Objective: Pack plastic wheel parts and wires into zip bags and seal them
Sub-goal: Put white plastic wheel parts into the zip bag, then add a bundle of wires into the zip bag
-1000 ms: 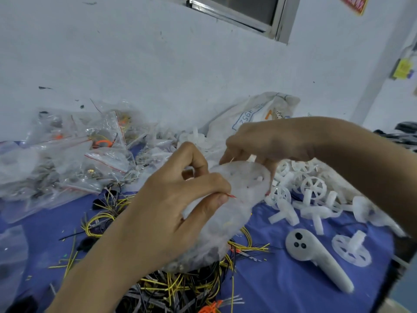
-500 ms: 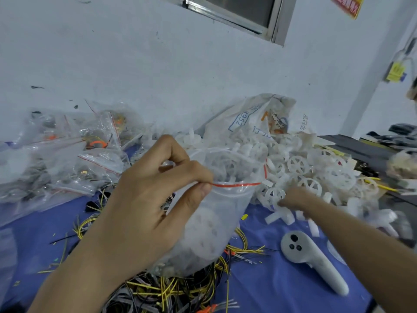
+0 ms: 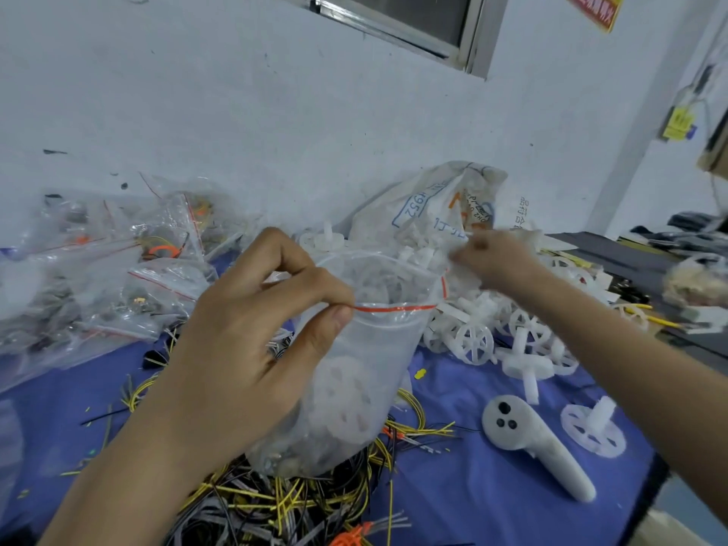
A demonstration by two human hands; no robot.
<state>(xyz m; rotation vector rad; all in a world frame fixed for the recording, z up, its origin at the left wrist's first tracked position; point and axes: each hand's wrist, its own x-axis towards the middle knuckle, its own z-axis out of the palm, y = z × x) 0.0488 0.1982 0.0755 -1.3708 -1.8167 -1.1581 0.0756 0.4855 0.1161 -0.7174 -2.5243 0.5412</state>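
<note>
Wires (image 3: 275, 502) lie tangled nearest us on the blue cloth (image 3: 453, 498), and the zip bag (image 3: 354, 407) stands on them. Its long axis is near upright, bottom down, with the open mouth up and tipped a little toward the right. Our left hand (image 3: 252, 348) pinches the near lip at the red zip strip (image 3: 394, 308) between thumb and forefinger. Half a second ago our right hand (image 3: 492, 260) was low among the wheel parts (image 3: 476, 340); now it has risen beside the mouth's far corner, so blurred that we cannot tell whether its fingers hold a part. We judge another wheel is going in, so sealing must wait
</note>
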